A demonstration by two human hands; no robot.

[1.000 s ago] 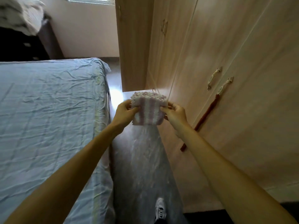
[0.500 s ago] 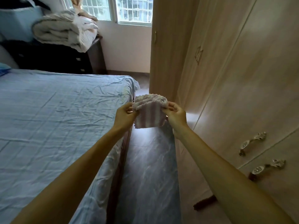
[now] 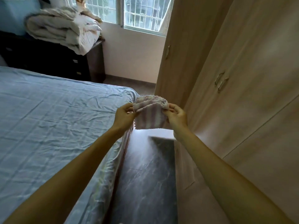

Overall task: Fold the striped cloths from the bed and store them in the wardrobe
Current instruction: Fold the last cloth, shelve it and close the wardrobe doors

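The bed (image 3: 48, 126) fills the left half of the view. A pale blue sheet (image 3: 40, 156) lies on it, creased all over and pulled down over the near side edge. Right of the bed a strip of dark, glossy, marbled floor (image 3: 145, 183) runs between it and the wardrobe (image 3: 242, 118), with a bright patch of light at its far end. Beyond the bed stands a dark dresser (image 3: 48, 62) with drawers. A heap of pale rolled bedding (image 3: 61, 28) lies on top of it, one end hanging over the dresser's right edge.
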